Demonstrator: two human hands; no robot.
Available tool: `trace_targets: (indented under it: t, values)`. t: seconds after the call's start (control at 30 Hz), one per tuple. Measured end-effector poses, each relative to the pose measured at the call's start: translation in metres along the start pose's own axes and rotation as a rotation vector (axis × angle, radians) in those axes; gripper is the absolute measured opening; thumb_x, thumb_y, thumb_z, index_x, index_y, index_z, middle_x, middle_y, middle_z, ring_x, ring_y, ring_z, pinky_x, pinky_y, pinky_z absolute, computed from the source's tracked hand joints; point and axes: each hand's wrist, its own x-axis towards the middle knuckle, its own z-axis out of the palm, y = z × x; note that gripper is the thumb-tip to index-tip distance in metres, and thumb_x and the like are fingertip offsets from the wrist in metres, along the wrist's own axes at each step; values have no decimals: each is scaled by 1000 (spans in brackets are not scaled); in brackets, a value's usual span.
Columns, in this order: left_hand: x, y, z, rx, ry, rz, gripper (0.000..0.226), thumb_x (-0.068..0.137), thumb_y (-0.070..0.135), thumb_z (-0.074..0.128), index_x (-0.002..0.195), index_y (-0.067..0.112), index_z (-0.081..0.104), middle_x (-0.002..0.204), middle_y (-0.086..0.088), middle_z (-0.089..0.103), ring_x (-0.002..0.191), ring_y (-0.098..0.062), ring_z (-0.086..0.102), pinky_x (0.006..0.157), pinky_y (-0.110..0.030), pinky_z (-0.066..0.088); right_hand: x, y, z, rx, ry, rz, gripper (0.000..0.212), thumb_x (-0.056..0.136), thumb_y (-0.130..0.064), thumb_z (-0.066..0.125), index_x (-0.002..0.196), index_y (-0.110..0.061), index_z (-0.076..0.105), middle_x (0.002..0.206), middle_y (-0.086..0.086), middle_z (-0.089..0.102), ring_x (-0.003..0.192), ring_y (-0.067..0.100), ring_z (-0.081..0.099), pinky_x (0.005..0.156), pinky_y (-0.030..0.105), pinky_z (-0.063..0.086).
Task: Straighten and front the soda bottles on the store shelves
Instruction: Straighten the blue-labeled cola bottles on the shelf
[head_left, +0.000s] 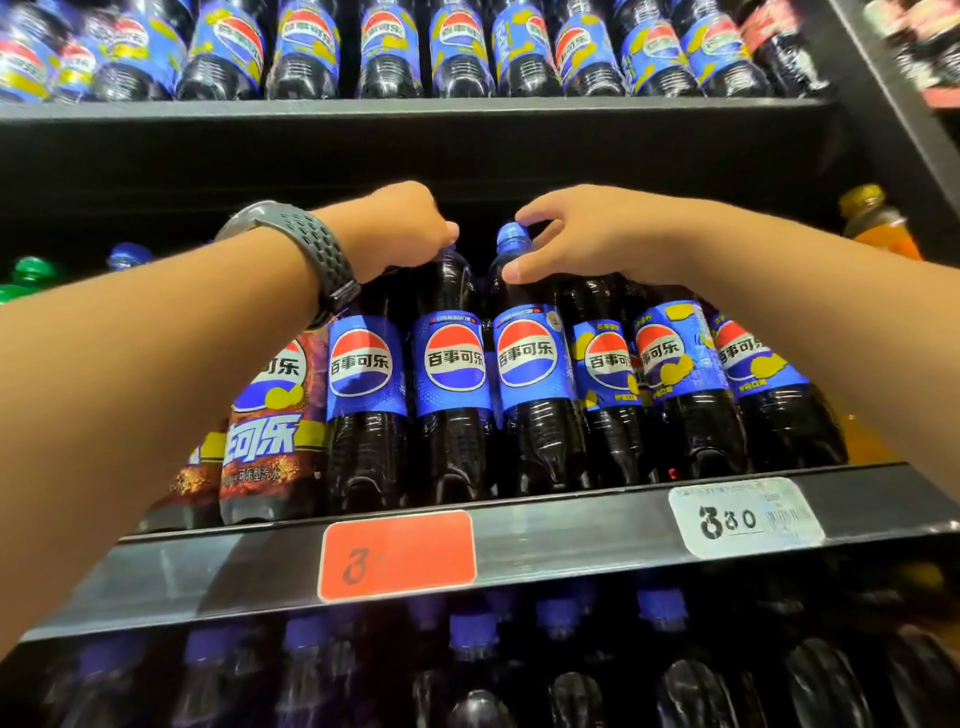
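A row of dark cola bottles with blue labels stands along the front of the middle shelf (571, 525). My left hand (410, 228), with a grey watch on its wrist, grips the cap of one cola bottle (451, 374) from above, hiding the cap. My right hand (576, 239) holds the neck of the neighbouring cola bottle (527, 364), thumb on its shoulder and fingers behind its blue cap. Both labels face forward.
Lemon-marked cola bottles (675, 358) stand to the right, brown-labelled bottles (270, 431) to the left, green-capped bottles (31, 273) far left, an orange drink (878, 228) far right. An orange price tag (397, 553) and a white price tag (743, 517) sit on the shelf edge. Shelves above and below hold more bottles.
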Motion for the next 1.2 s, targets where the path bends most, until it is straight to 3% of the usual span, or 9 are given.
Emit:
trace_targets:
  t: [0.1,0.27,0.37,0.57,0.63,0.7,0.9,1.1,1.2]
  values:
    - [-2,-4,-4,-48,-17,30,30,96,30,50,106,7,67,100,-17,66,70,-23,53,66,-29,41,0,3,-6,5,-87,13,79,77,-37,76,143,-24,37,122,1,60,105,19,61,98,41,46]
    - [-1,-6,-3,-77,0,59,27,94,30,50,110,14,66,91,-5,61,68,-16,50,68,-28,42,-3,6,-1,-7,-43,-10,73,79,-42,72,142,-26,40,122,-2,57,102,14,59,81,28,45]
    - [1,-4,-1,-27,-13,73,24,91,23,51,105,13,68,82,-2,62,64,-14,51,56,-25,40,-3,8,-2,-55,72,-61,49,87,-41,64,130,-19,54,115,0,64,98,15,62,81,28,49]
    - [5,8,4,226,-6,99,30,91,23,49,110,9,67,113,-15,65,100,-33,58,74,-29,40,-8,19,-26,-359,358,-179,25,88,-24,54,107,-22,70,109,-2,68,105,16,59,81,19,37]
    - [5,12,4,276,29,95,31,89,24,49,110,11,67,113,-16,65,102,-36,58,76,-32,45,-11,27,-35,-456,348,-171,24,88,-26,53,105,-21,70,107,0,69,105,20,59,82,22,37]
    - [4,22,5,270,109,134,34,86,26,48,111,13,66,116,-16,64,107,-38,58,89,-40,48,-12,39,-43,-544,329,-130,27,88,-35,55,106,-19,68,107,2,68,104,24,59,83,27,40]
    - [1,78,22,197,106,318,39,90,36,46,123,20,61,125,-7,62,117,-31,54,98,-38,44,-12,61,-54,-691,276,46,69,76,-71,54,115,-15,62,111,7,65,106,30,57,90,39,48]
    - [11,110,56,354,94,219,53,93,53,41,125,14,55,125,-13,60,118,-35,52,97,-42,36,-18,66,-51,-630,202,28,73,73,-60,68,125,-10,54,119,10,60,109,29,55,82,32,42]
    - [15,114,65,377,70,149,57,92,59,39,122,13,57,124,-12,60,118,-34,51,101,-45,30,-19,65,-56,-588,139,63,69,78,-54,68,127,-8,53,121,11,60,109,29,56,88,34,46]
